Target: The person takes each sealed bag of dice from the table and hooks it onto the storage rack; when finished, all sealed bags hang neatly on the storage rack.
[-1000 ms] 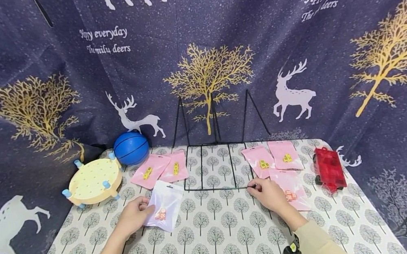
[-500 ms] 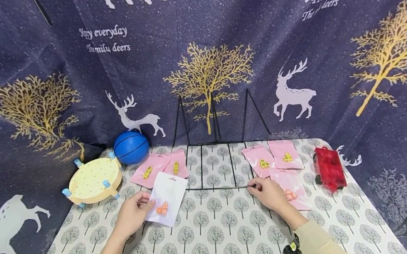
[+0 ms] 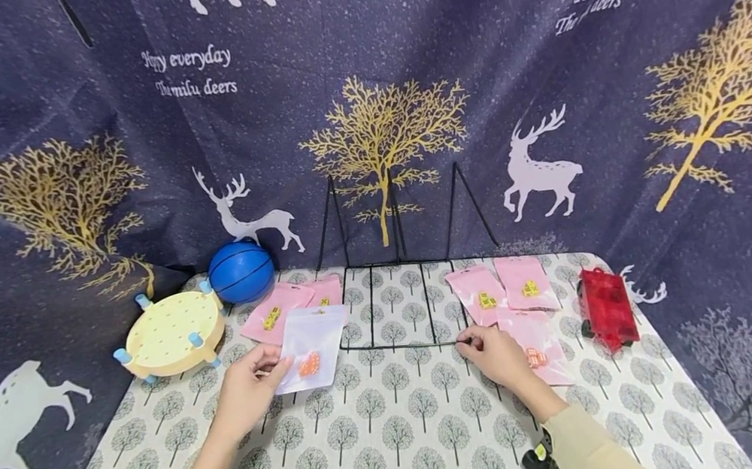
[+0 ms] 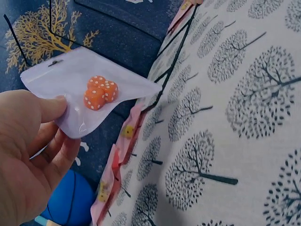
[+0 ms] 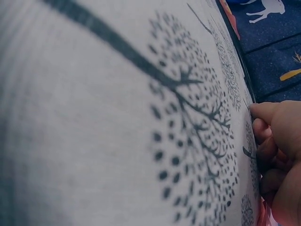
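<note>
In the head view my left hand [image 3: 251,390] pinches the left edge of a whitish zip bag [image 3: 320,327] between thumb and fingers. Several orange dice with white dots [image 4: 96,94] show through the bag in the left wrist view. The bag is raised, its top overlapping two pink bags [image 3: 290,297] with yellow dice. My right hand [image 3: 497,359] pinches the front right corner of a black wire rack [image 3: 400,346] in the middle. Beside this hand lies a pink bag [image 3: 549,335] with orange dice, partly behind the wrist.
Two more pink bags [image 3: 521,269] with yellow dice lie right of the rack. A red toy cart [image 3: 607,306] stands far right. At left are a blue ball [image 3: 241,271] and a pale yellow round stand [image 3: 175,333] with blue legs. A dark printed curtain [image 3: 370,31] hangs behind.
My left hand has moved slightly right and up with the whitish bag, which has turned more upright and now covers more of the pink bags. My right hand stays at the rack corner.
</note>
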`<state>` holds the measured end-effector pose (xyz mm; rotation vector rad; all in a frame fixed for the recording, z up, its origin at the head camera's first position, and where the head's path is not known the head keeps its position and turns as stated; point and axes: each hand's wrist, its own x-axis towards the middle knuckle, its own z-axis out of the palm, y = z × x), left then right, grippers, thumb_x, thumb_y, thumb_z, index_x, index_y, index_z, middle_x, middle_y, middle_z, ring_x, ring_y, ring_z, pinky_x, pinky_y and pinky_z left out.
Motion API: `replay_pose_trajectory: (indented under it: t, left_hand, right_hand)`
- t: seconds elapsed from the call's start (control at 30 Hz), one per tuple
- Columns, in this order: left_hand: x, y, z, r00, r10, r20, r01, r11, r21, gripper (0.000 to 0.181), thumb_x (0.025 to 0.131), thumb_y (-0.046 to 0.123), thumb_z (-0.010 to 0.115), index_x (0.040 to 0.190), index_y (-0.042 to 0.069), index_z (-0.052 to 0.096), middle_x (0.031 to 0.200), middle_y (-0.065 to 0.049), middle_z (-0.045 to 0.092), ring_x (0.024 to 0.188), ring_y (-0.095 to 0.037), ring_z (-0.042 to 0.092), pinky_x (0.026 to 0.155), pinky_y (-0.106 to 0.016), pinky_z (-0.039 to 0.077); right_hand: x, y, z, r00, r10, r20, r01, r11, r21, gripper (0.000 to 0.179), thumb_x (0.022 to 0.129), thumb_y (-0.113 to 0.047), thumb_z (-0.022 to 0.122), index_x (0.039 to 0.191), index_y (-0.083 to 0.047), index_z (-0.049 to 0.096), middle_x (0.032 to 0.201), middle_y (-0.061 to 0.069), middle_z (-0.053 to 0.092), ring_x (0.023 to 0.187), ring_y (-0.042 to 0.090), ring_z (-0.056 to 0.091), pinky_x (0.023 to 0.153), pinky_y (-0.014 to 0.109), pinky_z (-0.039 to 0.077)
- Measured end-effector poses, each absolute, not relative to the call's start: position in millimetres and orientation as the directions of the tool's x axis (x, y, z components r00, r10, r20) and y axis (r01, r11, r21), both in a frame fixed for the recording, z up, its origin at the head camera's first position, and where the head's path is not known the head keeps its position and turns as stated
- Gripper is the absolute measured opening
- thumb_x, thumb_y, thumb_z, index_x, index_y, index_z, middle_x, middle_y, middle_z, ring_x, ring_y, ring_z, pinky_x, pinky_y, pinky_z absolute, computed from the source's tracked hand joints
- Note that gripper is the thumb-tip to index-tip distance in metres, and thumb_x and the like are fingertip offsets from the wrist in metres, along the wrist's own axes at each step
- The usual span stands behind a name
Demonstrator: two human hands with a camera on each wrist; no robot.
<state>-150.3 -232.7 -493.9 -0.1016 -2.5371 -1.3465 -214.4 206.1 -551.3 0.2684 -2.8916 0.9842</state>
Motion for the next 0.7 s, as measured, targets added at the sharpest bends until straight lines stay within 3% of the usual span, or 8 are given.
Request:
replay_pose_trajectory:
  t: [0.27,0.5,0.7]
  left_hand:
    - [-146.9,-221.4,-480.5,-0.931,-0.079,0.357,0.263,0.536,0.802,0.009,0.093,0.010,0.079,0.100,0.012,0.073,0.088,0.005,0.073,0.081,-0.010,0.067,0.071,-0.023,0.055]
    - [-143.1,-206.7,-465.6,-0.890,-0.112,0.442,0.356,0.432,0.828,0.011,0.091,0.003,0.080,0.097,0.008,0.073,0.092,-0.002,0.074,0.084,-0.009,0.069,0.072,-0.020,0.055]
    - [-143.4,-199.3,-457.7,-0.876,-0.168,0.451,0.366,0.376,0.851,0.010,0.091,0.000,0.078,0.096,0.006,0.071,0.091,-0.006,0.075,0.084,-0.008,0.068,0.072,-0.019,0.053]
  right_hand:
    - [-216.4,206.5,-551.2,-0.982,-0.146,0.123,-0.191,0.779,-0.597,0.009,0.094,-0.028,0.079,0.102,-0.024,0.077,0.067,-0.010,0.055,0.056,0.012,0.046,0.054,0.032,0.038]
    - [-214.1,206.8,-552.2,-0.979,-0.139,0.152,-0.202,0.777,-0.596,0.009,0.093,-0.027,0.079,0.101,-0.024,0.078,0.066,-0.012,0.055,0.054,0.010,0.045,0.053,0.031,0.037]
    - [-214.3,206.6,-552.2,-0.982,-0.133,0.137,-0.189,0.779,-0.599,0.009,0.094,-0.028,0.079,0.102,-0.025,0.077,0.066,-0.011,0.054,0.054,0.011,0.046,0.053,0.032,0.038]
